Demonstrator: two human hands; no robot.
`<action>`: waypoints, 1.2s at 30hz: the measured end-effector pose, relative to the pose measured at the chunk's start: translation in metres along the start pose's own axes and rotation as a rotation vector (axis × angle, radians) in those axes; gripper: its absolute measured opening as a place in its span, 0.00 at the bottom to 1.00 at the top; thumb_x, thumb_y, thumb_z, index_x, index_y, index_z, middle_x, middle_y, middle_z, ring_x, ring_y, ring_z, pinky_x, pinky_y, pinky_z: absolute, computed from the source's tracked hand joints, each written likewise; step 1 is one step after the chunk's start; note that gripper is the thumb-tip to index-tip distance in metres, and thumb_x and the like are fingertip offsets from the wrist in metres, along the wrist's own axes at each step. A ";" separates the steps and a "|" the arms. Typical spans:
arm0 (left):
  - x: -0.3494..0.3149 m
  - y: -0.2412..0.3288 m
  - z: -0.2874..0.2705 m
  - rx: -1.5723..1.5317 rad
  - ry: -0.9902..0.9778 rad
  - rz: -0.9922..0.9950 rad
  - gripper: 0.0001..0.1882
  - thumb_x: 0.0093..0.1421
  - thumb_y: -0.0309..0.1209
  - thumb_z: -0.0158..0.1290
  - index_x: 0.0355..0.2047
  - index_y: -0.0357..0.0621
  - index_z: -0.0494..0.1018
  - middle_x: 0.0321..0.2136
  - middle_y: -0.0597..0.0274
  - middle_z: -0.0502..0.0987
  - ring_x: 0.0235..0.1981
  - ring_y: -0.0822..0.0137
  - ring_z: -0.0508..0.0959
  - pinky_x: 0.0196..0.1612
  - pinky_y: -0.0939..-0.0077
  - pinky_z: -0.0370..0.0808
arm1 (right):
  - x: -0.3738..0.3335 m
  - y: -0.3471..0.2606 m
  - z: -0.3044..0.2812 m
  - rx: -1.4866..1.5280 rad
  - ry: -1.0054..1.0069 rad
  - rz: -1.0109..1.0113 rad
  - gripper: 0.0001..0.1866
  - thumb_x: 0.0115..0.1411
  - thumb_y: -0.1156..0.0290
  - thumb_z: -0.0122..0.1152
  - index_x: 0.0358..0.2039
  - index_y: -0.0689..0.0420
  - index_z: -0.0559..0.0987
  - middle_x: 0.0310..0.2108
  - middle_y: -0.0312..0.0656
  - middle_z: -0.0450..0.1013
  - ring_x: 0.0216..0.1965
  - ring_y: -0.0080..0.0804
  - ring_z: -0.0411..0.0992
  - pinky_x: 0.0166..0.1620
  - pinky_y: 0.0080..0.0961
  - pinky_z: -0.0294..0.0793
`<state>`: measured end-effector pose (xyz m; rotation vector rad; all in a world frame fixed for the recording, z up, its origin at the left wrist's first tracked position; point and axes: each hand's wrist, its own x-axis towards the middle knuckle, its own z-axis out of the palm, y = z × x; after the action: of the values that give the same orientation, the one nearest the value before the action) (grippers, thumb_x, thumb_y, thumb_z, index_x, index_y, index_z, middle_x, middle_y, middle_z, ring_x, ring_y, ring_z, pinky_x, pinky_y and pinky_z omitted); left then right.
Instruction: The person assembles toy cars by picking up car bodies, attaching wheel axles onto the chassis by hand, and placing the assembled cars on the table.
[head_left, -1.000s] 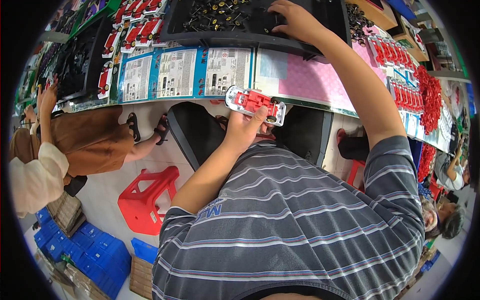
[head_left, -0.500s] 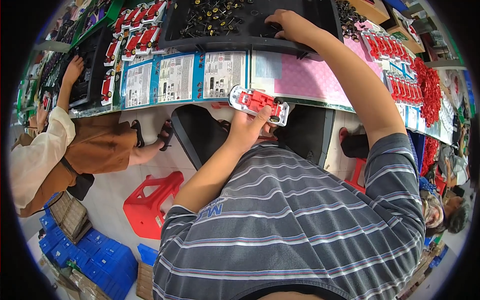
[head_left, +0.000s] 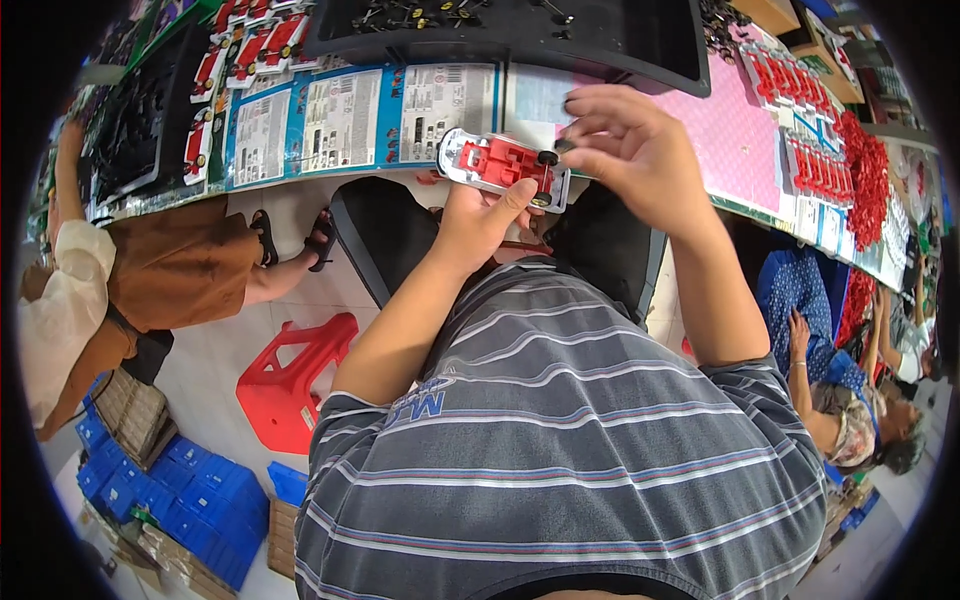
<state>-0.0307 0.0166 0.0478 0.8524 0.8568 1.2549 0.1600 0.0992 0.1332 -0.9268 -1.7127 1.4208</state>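
Red-and-white, the toy car [head_left: 496, 164] sits pinched in the left hand [head_left: 478, 218]. The right hand [head_left: 642, 158] pinches a small black part [head_left: 563, 146].

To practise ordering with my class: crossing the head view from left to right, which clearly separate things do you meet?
Co-worker's cream sleeve, red plastic stool, white-and-red toy car, right hand, heap of red plastic parts.
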 end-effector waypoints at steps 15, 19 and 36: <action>-0.011 -0.010 0.010 0.214 -0.047 -0.027 0.12 0.61 0.27 0.60 0.42 0.36 0.74 0.32 0.65 0.79 0.30 0.78 0.77 0.32 0.81 0.75 | 0.012 -0.007 0.046 -0.505 -0.183 -0.143 0.26 0.46 0.68 0.77 0.45 0.63 0.78 0.40 0.46 0.77 0.38 0.38 0.79 0.45 0.31 0.79; -0.016 -0.017 0.000 0.143 -0.073 -0.097 0.15 0.65 0.31 0.58 0.48 0.37 0.71 0.32 0.64 0.79 0.30 0.77 0.77 0.31 0.82 0.75 | 0.014 -0.010 0.048 -0.465 -0.213 -0.109 0.27 0.47 0.67 0.77 0.46 0.62 0.78 0.41 0.45 0.77 0.40 0.37 0.78 0.46 0.31 0.78; -0.011 0.077 -0.149 0.102 0.533 0.114 0.21 0.71 0.43 0.48 0.53 0.38 0.67 0.46 0.56 0.77 0.44 0.67 0.81 0.47 0.67 0.80 | -0.027 0.118 -0.091 -0.973 0.681 -0.061 0.05 0.58 0.75 0.62 0.33 0.62 0.79 0.33 0.47 0.74 0.31 0.41 0.74 0.36 0.30 0.75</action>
<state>-0.1988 0.0247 0.0525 0.6579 1.3182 1.5818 0.2620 0.1349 0.0270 -1.5947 -1.7985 0.0675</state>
